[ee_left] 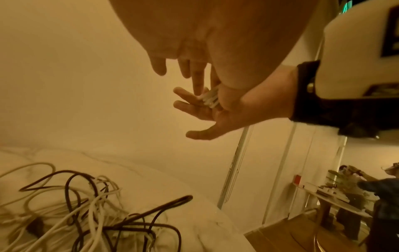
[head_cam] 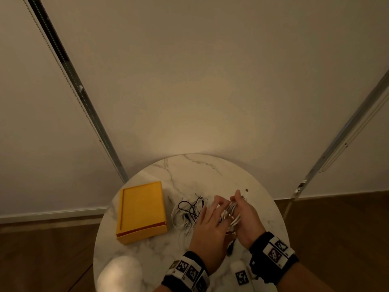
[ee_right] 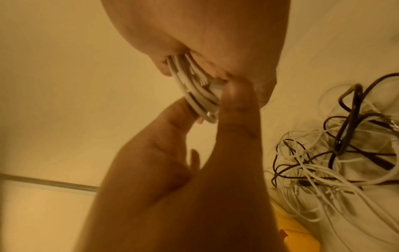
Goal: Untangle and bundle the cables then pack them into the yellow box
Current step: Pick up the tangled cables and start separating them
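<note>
Round, white-veined marble table [head_cam: 210, 171] stands against a plain pale wall, with wood flooring below. At its left side lies the yellow box [head_cam: 141, 211], apparently closed, a red band showing along its near edge; it sits just beside the work, presumably to receive finished bundles. Between box and hands lies the loose tangle of white and black cables [head_cam: 189, 211], unsorted on the marble. Above the table's right half the right hand [head_cam: 245, 220] holds a coiled white cable bundle [ee_right: 194, 88], fingers curled round the loops; this grip appears intended to keep the coil from springing open. The left hand [head_cam: 207, 226] meets it from the side, thumb and a finger pinching the lower end of the coil, the remaining fingers extended, probably to tuck or secure the loose end. Judged stage: one cable bundled, none packed, most of the tangle outstanding.
</note>
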